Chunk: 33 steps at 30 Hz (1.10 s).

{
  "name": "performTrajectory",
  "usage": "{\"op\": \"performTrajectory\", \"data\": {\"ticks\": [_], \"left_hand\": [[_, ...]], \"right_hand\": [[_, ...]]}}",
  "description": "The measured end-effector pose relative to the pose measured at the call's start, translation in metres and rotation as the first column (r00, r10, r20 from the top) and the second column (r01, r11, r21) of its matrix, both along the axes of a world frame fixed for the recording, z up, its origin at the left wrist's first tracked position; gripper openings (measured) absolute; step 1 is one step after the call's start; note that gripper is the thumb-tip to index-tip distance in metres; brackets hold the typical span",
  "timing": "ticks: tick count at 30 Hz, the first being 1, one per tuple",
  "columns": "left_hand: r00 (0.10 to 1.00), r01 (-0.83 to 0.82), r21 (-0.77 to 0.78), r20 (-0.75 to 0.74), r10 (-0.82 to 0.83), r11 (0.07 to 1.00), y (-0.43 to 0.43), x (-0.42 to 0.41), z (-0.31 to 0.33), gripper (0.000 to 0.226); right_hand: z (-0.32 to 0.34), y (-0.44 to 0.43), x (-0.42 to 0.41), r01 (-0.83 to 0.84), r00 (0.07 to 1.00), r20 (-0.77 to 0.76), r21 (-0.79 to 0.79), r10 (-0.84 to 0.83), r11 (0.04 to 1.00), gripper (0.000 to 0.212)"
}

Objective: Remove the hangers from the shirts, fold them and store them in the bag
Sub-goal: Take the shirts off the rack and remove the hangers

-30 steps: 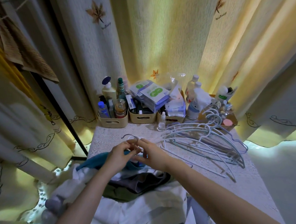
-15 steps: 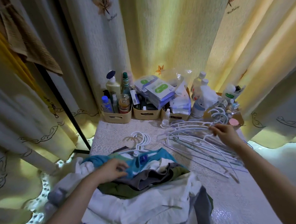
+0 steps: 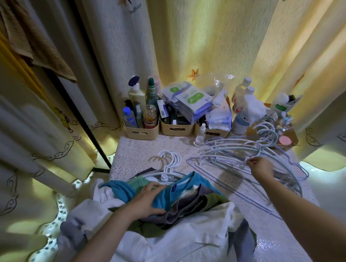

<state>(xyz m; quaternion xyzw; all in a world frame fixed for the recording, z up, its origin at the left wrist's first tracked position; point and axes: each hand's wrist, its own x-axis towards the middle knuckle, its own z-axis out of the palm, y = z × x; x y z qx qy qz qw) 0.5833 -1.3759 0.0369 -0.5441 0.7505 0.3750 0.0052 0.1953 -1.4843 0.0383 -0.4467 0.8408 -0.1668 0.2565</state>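
A heap of shirts lies at the near edge of the table, with a teal shirt on top. Several white hanger hooks stick out beyond its collar. My left hand rests on the teal shirt, fingers curled into the cloth. To the right lies a pile of loose pale-blue wire hangers. My right hand pinches the wire of one hanger on that pile. No bag is in view.
Beige bins with bottles and packets line the back of the lace-covered table. More bottles and a brown box stand at the back right. Curtains surround the table; a black pole leans at left.
A second ago both hands worked together at a hanger hook above the teal shirt. My right hand carried a hanger right to the loose pile; my left hand dropped onto the teal shirt.
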Motion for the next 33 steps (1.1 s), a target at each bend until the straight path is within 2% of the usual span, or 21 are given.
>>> {"op": "performTrajectory", "data": {"ticks": [4,6,8,9,11,13,15,16,17,19,21,23,24,27,29,31,33], "left_hand": [[0.982,0.120,0.259,-0.174,-0.075,0.958,-0.005,-0.002,0.004,0.055],[0.973,0.189,0.305,-0.185,-0.136,0.934,-0.008,-0.002,0.005,0.043],[0.958,0.238,0.320,-0.234,-0.167,0.917,-0.012,-0.003,0.006,0.039],[0.950,0.258,0.313,-0.255,-0.181,0.914,-0.013,-0.004,0.006,0.037],[0.939,0.294,0.289,-0.267,-0.218,0.911,-0.015,-0.008,0.006,0.035],[0.933,0.312,0.260,-0.263,-0.244,0.914,-0.015,-0.012,0.005,0.033],[0.945,0.245,0.249,-0.278,-0.173,0.937,-0.015,-0.015,0.005,0.031],[0.957,0.127,0.214,-0.283,-0.063,0.969,-0.017,-0.015,0.003,0.033],[0.963,-0.047,0.138,-0.258,0.082,0.989,-0.021,-0.011,0.000,0.035],[0.947,-0.315,-0.099,-0.102,0.306,0.944,-0.030,0.001,-0.008,0.036],[0.934,-0.326,-0.189,0.084,0.346,0.926,-0.034,0.012,-0.019,0.050],[0.935,-0.274,-0.180,0.179,0.305,0.945,-0.034,0.016,-0.029,0.055],[0.936,-0.272,-0.199,0.174,0.307,0.942,-0.032,0.016,-0.033,0.054],[0.920,-0.348,-0.330,0.062,0.388,0.878,-0.026,0.014,-0.040,0.042],[0.904,-0.399,-0.409,-0.023,0.428,0.821,-0.025,0.014,-0.039,0.032],[0.896,-0.420,-0.460,-0.071,0.439,0.782,-0.025,0.012,-0.036,0.027],[0.895,-0.421,-0.462,-0.069,0.441,0.781,-0.024,0.010,-0.032,0.034]], "right_hand": [[0.006,0.005,0.021,0.271,0.962,0.075,-0.155,-0.262,0.950,0.020],[0.009,0.015,0.044,0.236,0.971,0.089,-0.265,-0.220,0.935,0.009],[0.010,0.025,0.073,-0.045,0.989,0.122,-0.321,0.088,0.946,0.007],[0.011,0.030,0.088,-0.228,0.946,0.152,-0.312,0.285,0.923,0.011],[0.016,0.038,0.115,-0.571,0.753,0.256,-0.204,0.606,0.795,0.018],[0.015,0.046,0.135,-0.815,0.537,0.280,-0.072,0.796,0.575,0.023],[0.011,0.054,0.146,-0.917,0.396,0.269,0.069,0.878,0.393,0.029],[0.009,0.057,0.148,-0.933,0.360,0.303,0.124,0.882,0.339,0.030],[0.009,0.060,0.148,-0.938,0.346,0.357,0.164,0.868,0.307,0.030],[0.011,0.060,0.144,-0.937,0.343,0.463,0.231,0.818,0.262,0.029],[0.014,0.060,0.141,-0.938,0.339,0.543,0.253,0.768,0.236,0.024],[0.013,0.064,0.141,-0.919,0.394,0.542,0.251,0.742,0.304,0.017],[0.008,0.067,0.141,-0.883,0.468,0.485,0.254,0.739,0.394,0.017],[-0.016,0.083,0.139,-0.702,0.712,0.147,0.183,0.687,0.688,0.022],[-0.024,0.093,0.136,-0.584,0.812,0.043,0.023,0.583,0.812,0.021],[-0.024,0.094,0.131,-0.527,0.848,-0.025,-0.144,0.529,0.838,0.016],[-0.022,0.088,0.127,-0.518,0.850,0.001,-0.175,0.527,0.837,0.022]]}}
